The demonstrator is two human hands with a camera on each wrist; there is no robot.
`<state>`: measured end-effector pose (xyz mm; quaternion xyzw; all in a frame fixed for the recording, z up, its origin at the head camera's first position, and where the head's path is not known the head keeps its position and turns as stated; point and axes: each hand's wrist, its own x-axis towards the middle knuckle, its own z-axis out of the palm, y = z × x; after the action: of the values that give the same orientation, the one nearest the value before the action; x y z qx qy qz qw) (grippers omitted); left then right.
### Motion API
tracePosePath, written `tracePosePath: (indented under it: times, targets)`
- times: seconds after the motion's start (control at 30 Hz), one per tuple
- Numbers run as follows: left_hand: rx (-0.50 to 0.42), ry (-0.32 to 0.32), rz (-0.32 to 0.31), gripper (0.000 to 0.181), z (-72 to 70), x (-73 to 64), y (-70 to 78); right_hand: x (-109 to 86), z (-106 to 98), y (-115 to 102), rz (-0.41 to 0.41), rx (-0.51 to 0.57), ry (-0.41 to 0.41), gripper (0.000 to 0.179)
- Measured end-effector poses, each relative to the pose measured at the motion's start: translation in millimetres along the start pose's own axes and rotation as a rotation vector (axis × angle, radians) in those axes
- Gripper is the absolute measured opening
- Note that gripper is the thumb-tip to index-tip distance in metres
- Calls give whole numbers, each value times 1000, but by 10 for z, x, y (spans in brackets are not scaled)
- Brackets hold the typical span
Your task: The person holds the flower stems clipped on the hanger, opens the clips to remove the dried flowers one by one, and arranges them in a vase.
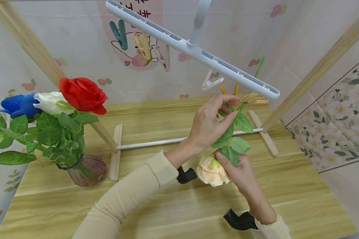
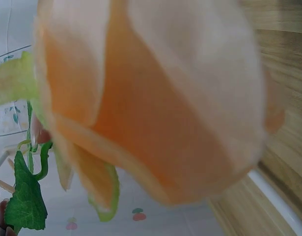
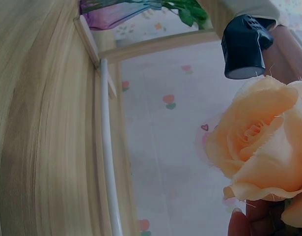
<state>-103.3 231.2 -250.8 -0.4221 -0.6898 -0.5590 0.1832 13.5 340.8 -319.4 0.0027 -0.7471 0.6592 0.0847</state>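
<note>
An artificial peach rose [image 1: 213, 171] hangs head down in the head view, its green stem running up through leaves to a beige clothespin [image 1: 251, 97] under the hanger's right end. My right hand [image 1: 240, 169] holds the rose just behind its bloom, thumb over a leaf. Higher up, my left hand [image 1: 212, 118] has thumb and fingers curled about the stem; its index fingertip meets the clothespin's end. Whether the peg grips the stem is unclear. The peach bloom [image 2: 155, 103] fills most of the left wrist view. In the right wrist view, fingertips [image 3: 239, 223] sit below the bloom.
A white hanger [image 1: 194, 49] spans the top, with several clothespins below it, including a teal one [image 1: 119, 35]. A wooden frame with a white bar [image 1: 152, 143] stands on the table [image 1: 167, 205]. At left, a glass vase [image 1: 89, 169] holds red, white and blue roses.
</note>
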Motion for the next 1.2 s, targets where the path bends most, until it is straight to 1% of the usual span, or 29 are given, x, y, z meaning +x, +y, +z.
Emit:
tracePosePath:
  times: [0.13, 0.23, 0.4, 0.47, 0.63, 0.7, 0.8, 1.0, 1.1, 1.2]
  targets:
    - [8, -3, -25, 26, 5, -9, 13, -16, 5, 7, 0, -1, 1, 25]
    - [25, -2, -20, 27, 7, -14, 22, -22, 15, 11, -6, 7, -11, 22]
    - [78, -2, -8, 32, 18, -5, 37, -30, 32, 11, -18, 2, -32, 17]
    - [118, -4, 3, 34, 22, 7, 47, -30, 33, 10, -26, -3, -35, 16]
    - [296, -6, 53, 36, 40, 44, 91, -21, 50, 16, -79, 2, -52, 13]
    - [356, -6, 57, 34, 58, 54, 104, -18, 61, 22, -105, -3, -55, 11]
    - [404, -5, 45, 31, 90, 65, 103, -23, 70, 27, -119, -31, -50, 9]
    - [449, 11, 8, 29, 172, 105, 73, -28, 93, 34, -76, -107, -50, 11]
    - [477, 11, -5, 30, 203, 133, 59, -27, 96, 40, -68, -117, -44, 12]
    - [501, 11, -8, 28, 213, 161, 48, -24, 93, 51, -82, -122, -45, 11]
